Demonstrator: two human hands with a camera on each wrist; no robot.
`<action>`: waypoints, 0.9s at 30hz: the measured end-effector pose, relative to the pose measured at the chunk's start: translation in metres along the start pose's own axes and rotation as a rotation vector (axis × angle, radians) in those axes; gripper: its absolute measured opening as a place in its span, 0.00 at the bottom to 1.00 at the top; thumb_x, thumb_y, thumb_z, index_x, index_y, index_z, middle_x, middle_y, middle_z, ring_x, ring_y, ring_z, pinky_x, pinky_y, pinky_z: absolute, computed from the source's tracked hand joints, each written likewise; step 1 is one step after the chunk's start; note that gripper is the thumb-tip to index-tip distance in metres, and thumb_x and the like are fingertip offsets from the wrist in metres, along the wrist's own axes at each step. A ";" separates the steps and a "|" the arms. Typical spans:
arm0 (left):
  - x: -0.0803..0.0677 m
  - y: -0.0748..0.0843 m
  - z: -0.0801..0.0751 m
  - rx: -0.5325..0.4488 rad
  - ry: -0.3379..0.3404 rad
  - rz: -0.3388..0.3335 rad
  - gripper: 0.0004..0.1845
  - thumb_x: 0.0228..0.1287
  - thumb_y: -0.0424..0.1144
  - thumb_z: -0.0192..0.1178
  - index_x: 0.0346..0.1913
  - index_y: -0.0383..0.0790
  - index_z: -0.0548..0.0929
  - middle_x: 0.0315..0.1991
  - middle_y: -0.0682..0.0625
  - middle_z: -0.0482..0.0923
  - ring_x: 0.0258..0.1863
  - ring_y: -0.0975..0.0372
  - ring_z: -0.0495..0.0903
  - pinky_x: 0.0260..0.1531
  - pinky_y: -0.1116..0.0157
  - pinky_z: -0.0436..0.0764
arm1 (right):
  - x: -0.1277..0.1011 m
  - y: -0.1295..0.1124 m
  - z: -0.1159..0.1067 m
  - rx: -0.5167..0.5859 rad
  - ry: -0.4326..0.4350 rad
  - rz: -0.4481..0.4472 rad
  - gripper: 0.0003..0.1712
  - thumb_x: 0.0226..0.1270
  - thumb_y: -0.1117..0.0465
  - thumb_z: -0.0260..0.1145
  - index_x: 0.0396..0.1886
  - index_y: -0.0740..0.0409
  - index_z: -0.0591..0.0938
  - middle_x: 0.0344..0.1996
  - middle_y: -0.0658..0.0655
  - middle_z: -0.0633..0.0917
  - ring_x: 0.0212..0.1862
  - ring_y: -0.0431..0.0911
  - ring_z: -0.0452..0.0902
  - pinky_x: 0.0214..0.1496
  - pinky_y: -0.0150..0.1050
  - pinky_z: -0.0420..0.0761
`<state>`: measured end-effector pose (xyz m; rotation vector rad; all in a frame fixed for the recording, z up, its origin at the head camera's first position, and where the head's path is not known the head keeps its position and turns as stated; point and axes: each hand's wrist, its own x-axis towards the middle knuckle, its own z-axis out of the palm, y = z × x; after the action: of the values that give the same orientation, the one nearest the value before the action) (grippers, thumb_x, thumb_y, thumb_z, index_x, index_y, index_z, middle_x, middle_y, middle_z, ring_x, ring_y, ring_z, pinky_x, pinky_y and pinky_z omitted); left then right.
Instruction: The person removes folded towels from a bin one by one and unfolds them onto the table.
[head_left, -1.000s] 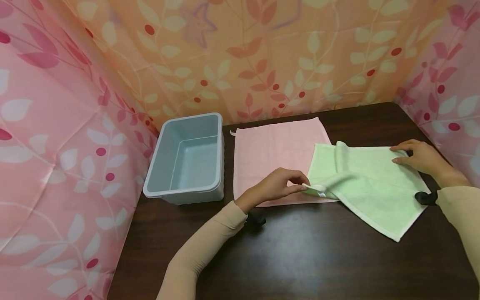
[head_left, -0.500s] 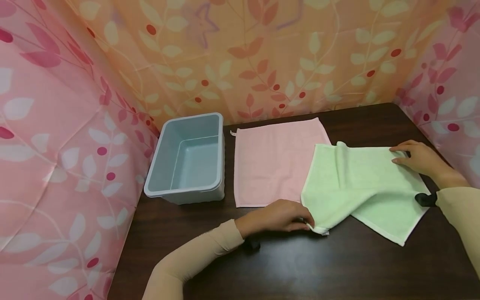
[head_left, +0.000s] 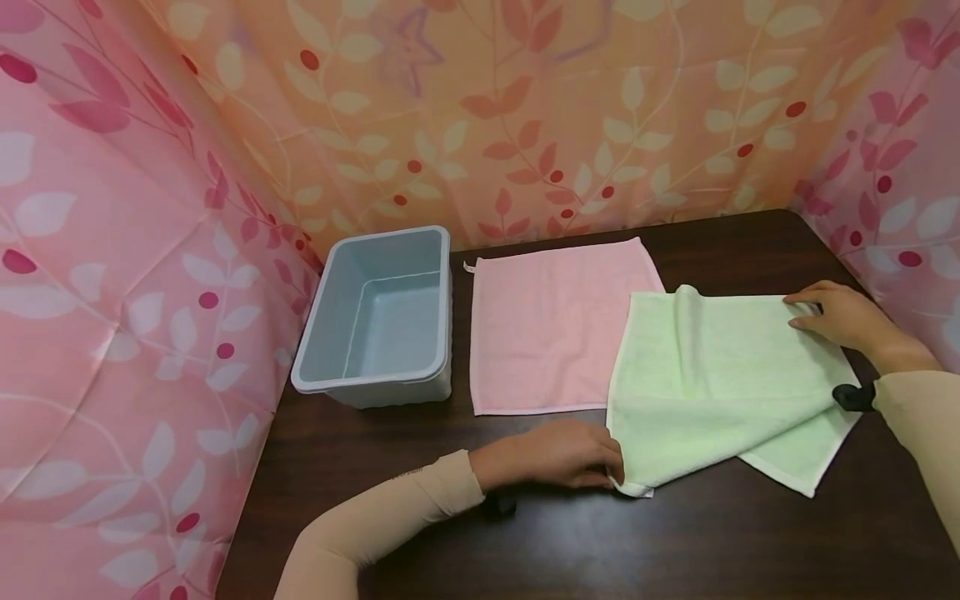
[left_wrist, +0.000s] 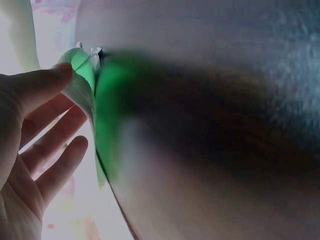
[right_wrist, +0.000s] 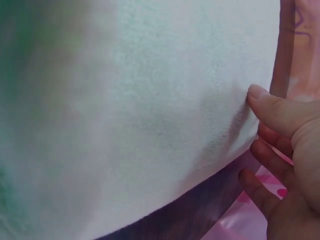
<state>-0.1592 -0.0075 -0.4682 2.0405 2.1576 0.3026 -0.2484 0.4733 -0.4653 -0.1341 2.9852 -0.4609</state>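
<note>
A light green towel [head_left: 720, 358] lies on the table's right side, its near-right part tucked beneath a diagonal fold. At its near-left corner, my left hand [head_left: 566, 454] pinches the cloth close over the table. The left wrist view has that hand [left_wrist: 37, 115] with thumb and fingertips on the towel's edge and a small white tag beside them. My right hand [head_left: 851, 321] is at the towel's far-right corner. Seen from the right wrist, its thumb [right_wrist: 270, 107] lies on top of the cloth while the fingers go behind the edge. Under the green towel's left side, a pink towel [head_left: 551, 333] lies spread flat.
An open grey-blue plastic bin [head_left: 397, 379] stands left of the pink towel. The dark wooden table [head_left: 570, 550] is bordered by patterned curtains [head_left: 525, 108] at the back and both sides.
My left hand has brought the green towel's corner toward the near edge and lower, spreading that part out and uncovering more of the pink towel. The right hand stays at its corner.
</note>
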 end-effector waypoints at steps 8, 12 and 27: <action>-0.004 0.008 -0.002 0.006 0.010 -0.004 0.07 0.70 0.46 0.61 0.46 0.55 0.86 0.45 0.65 0.84 0.48 0.74 0.79 0.48 0.82 0.74 | 0.003 0.000 -0.006 -0.009 -0.047 0.031 0.32 0.66 0.56 0.68 0.61 0.73 0.74 0.56 0.80 0.68 0.57 0.75 0.64 0.62 0.76 0.59; -0.006 0.014 -0.004 0.006 0.008 0.002 0.07 0.70 0.47 0.60 0.46 0.56 0.86 0.45 0.65 0.84 0.47 0.75 0.79 0.47 0.83 0.74 | 0.005 0.001 -0.008 -0.017 -0.047 0.027 0.31 0.65 0.56 0.68 0.61 0.73 0.74 0.55 0.80 0.69 0.57 0.76 0.65 0.63 0.76 0.59; -0.002 0.010 0.004 -0.077 -0.087 -0.053 0.06 0.70 0.46 0.61 0.44 0.55 0.86 0.43 0.65 0.84 0.45 0.76 0.79 0.45 0.84 0.72 | 0.010 0.004 -0.008 -0.058 -0.079 0.061 0.34 0.65 0.52 0.68 0.61 0.72 0.74 0.56 0.81 0.68 0.57 0.76 0.65 0.62 0.76 0.59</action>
<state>-0.1488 -0.0091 -0.4697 1.9159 2.1110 0.2805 -0.2595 0.4783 -0.4603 -0.0649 2.9166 -0.3533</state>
